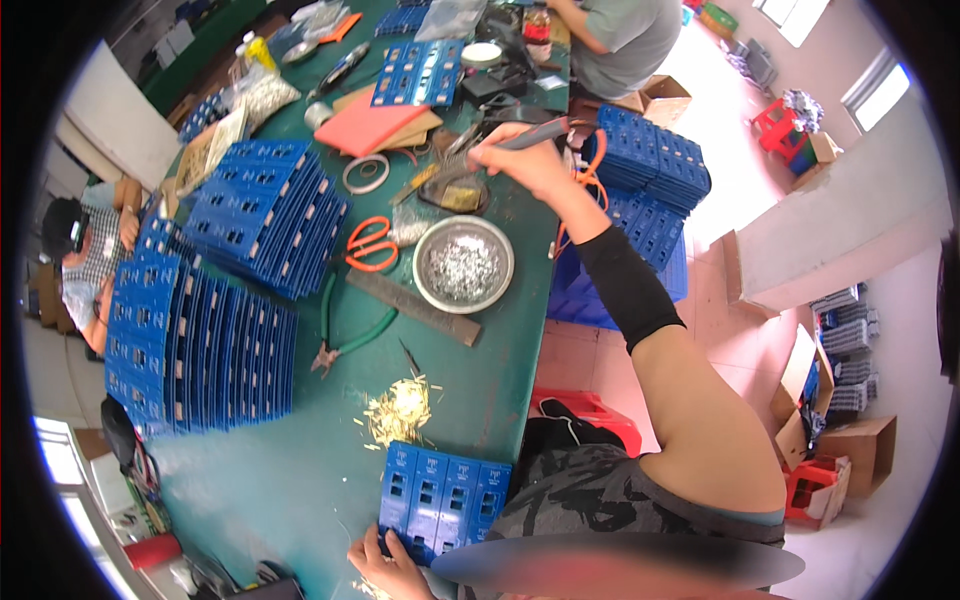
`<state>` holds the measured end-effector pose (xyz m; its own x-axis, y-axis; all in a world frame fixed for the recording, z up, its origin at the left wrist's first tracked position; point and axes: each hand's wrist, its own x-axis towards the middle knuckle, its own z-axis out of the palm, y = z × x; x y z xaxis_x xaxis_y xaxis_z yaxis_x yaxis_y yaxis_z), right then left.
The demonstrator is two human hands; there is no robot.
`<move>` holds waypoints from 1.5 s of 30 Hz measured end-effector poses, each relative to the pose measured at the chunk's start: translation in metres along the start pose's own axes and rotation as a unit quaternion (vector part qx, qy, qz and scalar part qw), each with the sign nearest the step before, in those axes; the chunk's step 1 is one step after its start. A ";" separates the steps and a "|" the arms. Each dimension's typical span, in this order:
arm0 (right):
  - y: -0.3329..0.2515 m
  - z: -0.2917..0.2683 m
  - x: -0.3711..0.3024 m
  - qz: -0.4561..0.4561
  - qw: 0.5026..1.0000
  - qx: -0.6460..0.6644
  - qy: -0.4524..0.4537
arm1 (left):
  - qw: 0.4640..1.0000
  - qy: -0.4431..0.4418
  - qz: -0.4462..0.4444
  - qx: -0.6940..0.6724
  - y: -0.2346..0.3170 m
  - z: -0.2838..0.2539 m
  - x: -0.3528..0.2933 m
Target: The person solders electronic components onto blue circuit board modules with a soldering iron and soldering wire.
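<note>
My right hand (528, 165) is closed round the dark handle of a soldering iron (535, 136), its arm stretched far across the green table. Below that hand lies a dark holder with a yellow sponge (461, 195). My left hand (390, 570) pinches the lower left corner of a blue circuit board panel (440, 500), close to my body. The panel has several rows of small dark parts and slots. Just beyond it sits a pile of small pale yellow strips (400, 410). A metal bowl (421, 290) of shiny small parts stands between the pile and the sponge.
Tall stacks of blue panels (200, 345) fill the table's left side. Orange-handled scissors (372, 245), green-handled pliers (350, 340) and a steel ruler (415, 308) lie mid-table. A blue crate (590, 295) with more panels stands on the right. Two other people sit at the table.
</note>
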<state>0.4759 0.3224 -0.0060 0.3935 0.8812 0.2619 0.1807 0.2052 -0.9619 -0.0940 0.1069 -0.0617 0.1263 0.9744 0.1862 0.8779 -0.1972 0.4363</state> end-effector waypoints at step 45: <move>-0.078 0.213 -0.237 -0.214 0.795 -0.297 -0.484 | 0.986 -0.044 -0.159 -0.007 -0.006 -0.009 -0.021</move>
<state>0.1764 0.1879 -0.0098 -0.6448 0.7584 0.0951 0.6183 0.5906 -0.5186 -0.1059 0.0861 -0.0599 -0.1133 0.9928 -0.0386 0.8730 0.1181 0.4732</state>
